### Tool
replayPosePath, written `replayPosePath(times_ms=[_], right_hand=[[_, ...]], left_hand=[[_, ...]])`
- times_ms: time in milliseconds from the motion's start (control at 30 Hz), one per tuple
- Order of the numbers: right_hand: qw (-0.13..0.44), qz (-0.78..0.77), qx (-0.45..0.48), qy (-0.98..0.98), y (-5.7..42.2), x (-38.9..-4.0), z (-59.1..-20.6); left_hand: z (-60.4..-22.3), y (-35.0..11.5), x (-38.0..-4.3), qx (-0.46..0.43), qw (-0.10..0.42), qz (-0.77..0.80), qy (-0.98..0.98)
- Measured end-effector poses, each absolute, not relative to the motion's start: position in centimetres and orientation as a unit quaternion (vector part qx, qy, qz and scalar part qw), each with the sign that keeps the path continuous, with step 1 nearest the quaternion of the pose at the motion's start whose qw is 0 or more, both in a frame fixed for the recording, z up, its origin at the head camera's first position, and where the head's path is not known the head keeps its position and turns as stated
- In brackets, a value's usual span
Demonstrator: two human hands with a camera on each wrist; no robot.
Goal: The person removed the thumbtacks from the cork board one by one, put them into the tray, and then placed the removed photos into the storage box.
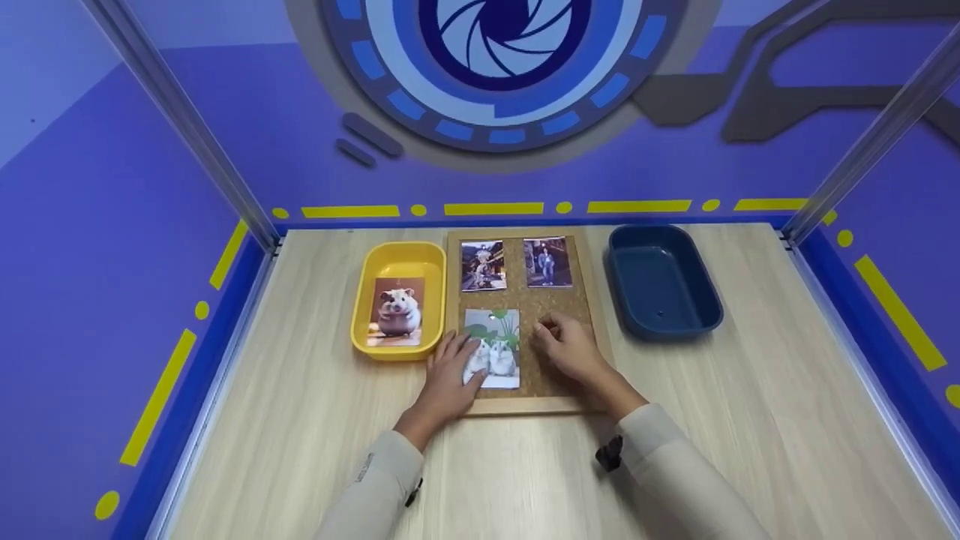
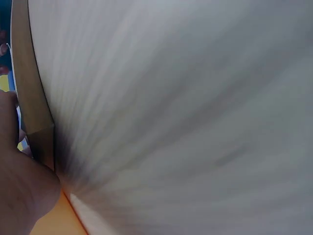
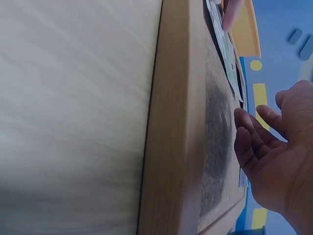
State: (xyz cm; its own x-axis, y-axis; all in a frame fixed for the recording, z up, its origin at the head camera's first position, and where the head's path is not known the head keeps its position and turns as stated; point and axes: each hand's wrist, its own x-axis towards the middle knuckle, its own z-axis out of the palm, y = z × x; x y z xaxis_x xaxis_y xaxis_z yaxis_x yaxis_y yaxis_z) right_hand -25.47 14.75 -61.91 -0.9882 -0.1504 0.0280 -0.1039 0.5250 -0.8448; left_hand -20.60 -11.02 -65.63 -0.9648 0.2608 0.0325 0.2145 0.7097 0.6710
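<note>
My left hand (image 1: 450, 379) rests with extended fingers over the lower left of a photo of two white hamsters (image 1: 495, 337), on a wood-framed corkboard (image 1: 525, 406). A small pale spot, like a pin head, shows near that photo's top edge. Just right of the photo, my right hand (image 1: 574, 351) hovers close over the cork, fingers loosely bent. In the right wrist view, the right hand (image 3: 279, 156) shows nothing between thumb and fingers. Two photos of people, one on the left (image 1: 483, 266) and one on the right (image 1: 548, 262), are on the board's upper half.
A yellow tray (image 1: 360, 322) left of the board holds a photo of a brown-and-white hamster (image 1: 399, 313). On the right stands a dark blue tray (image 1: 664, 281). Purple panels (image 1: 225, 135) wall in the wooden table (image 1: 300, 390) at the back and sides.
</note>
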Motion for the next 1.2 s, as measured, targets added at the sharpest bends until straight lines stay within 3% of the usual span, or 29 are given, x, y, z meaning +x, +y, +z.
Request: replayPosePath(times_ms=[200, 1200], right_hand=[[0.05, -0.499, -0.072, 0.862, 13.9, -25.8, -61.9], [0.087, -0.49, -0.09, 0.863, 8.9, -27.7, -62.7]], left_hand=[[-65.9, -10.6, -21.2, 0.12, 0.004, 0.36, 0.925], [-66.9, -10.3, -21.2, 0.09, -0.025, 0.362, 0.928]])
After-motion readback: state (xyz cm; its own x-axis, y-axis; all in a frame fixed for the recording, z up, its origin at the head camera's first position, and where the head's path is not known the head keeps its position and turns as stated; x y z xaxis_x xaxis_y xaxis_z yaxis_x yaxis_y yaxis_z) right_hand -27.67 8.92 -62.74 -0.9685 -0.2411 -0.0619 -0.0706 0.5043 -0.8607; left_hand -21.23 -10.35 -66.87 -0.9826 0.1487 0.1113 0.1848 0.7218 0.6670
